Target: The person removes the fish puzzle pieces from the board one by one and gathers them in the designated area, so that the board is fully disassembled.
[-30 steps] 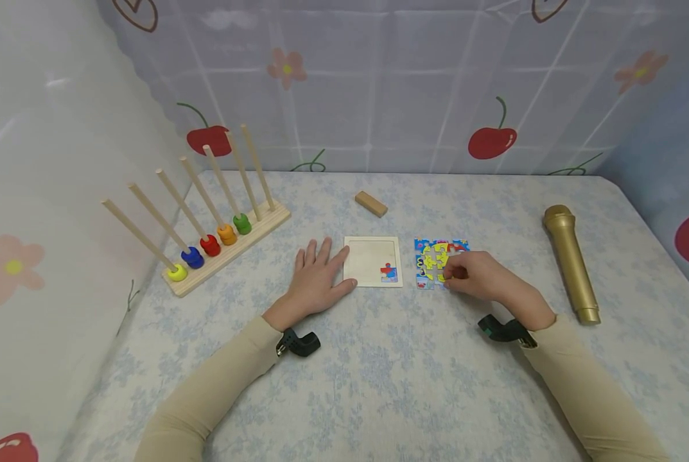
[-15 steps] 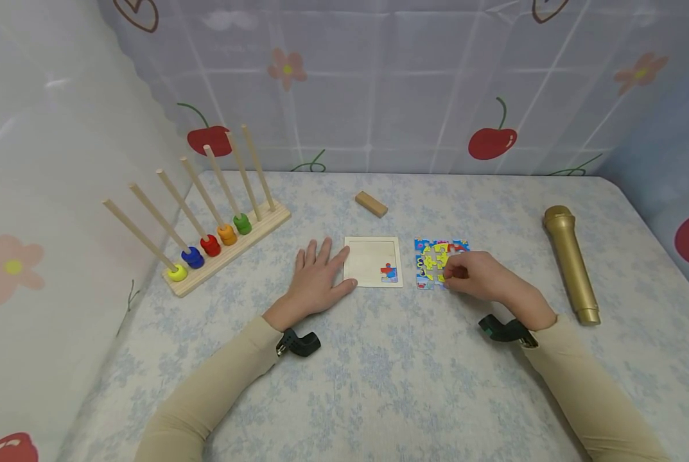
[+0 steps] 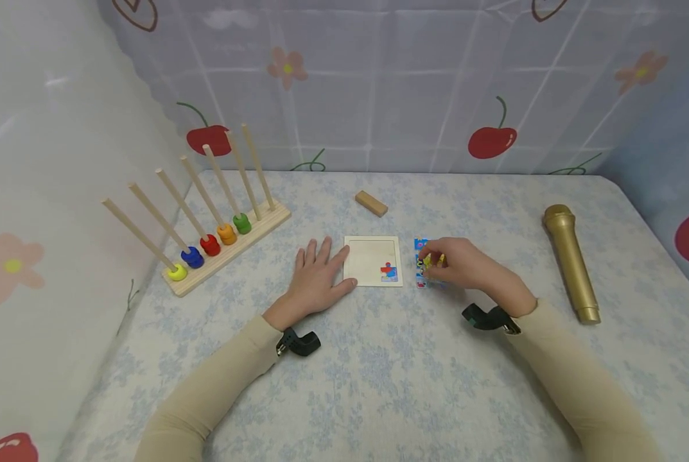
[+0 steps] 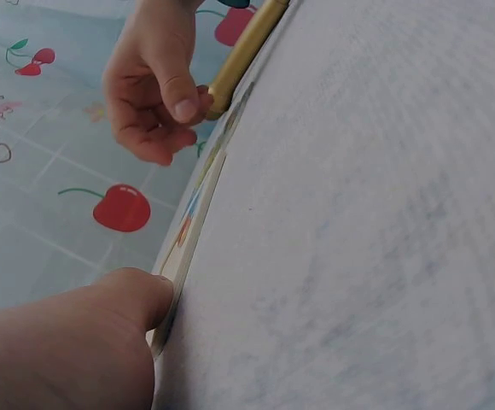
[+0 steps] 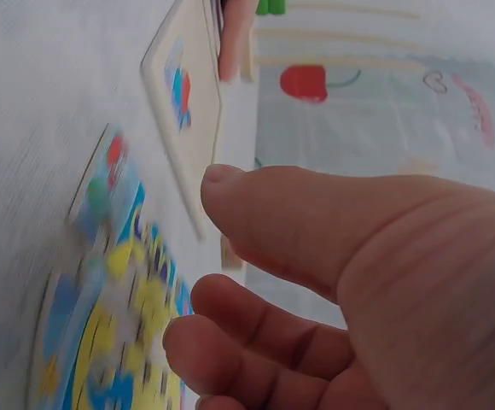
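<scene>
My left hand lies flat, fingers spread, with its thumb and index finger against the left edge of a pale wooden puzzle tray. A few joined red and blue jigsaw pieces sit in the tray's near right corner. To the right, a group of colourful jigsaw pieces lies on the tablecloth, partly hidden under my right hand. In the right wrist view, the thumb stands apart from the loosely bent fingers, and nothing shows between them. Blurred yellow and blue pieces are close beneath.
A wooden peg stand with coloured rings stands at the left. Behind the tray lies a small wooden block. A gold microphone lies at the right. A cherry-patterned curtain hangs behind the table.
My right hand has moved left over the jigsaw pieces, and its thumb and fingers have parted. The left hand stays in place at the tray.
</scene>
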### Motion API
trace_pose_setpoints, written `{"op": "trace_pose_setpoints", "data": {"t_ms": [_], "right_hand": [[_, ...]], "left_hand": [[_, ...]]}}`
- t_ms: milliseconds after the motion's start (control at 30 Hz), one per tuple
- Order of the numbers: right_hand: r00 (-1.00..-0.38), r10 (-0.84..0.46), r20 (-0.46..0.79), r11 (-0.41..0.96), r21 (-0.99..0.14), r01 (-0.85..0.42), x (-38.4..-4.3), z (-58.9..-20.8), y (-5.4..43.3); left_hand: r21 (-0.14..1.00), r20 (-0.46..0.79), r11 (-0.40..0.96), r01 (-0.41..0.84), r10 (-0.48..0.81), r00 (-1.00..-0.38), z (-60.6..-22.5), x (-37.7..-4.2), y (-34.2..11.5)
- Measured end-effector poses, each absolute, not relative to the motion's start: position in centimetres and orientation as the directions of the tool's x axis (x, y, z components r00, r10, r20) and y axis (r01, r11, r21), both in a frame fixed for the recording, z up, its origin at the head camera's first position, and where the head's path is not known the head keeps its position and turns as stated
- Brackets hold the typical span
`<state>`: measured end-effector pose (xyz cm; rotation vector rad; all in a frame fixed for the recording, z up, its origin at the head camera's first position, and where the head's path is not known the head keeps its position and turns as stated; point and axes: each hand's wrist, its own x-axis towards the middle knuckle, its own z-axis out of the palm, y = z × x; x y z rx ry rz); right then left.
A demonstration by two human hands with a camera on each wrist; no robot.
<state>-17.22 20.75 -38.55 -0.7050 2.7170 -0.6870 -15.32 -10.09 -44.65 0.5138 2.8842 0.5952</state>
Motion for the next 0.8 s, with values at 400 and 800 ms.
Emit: {"op": "trace_pose_setpoints", "data": {"t_ms": [400,800], "right_hand": [[-0.786,-0.608,-0.112,0.718,-0.499,-0.485,-18.0,-39.7,15.3],[-0.784,-0.605,-0.139,0.736,-0.474,-0.484,-17.4,-40.2,14.7]], "left_hand": [[0.398,-0.085,0.867,0.299,0.359,-0.929,-44.6,-15.4,-10.0],[0.407,-0.084,0.863,0.301,0.363,-0.928,-44.8,-15.4,-10.1]]}}
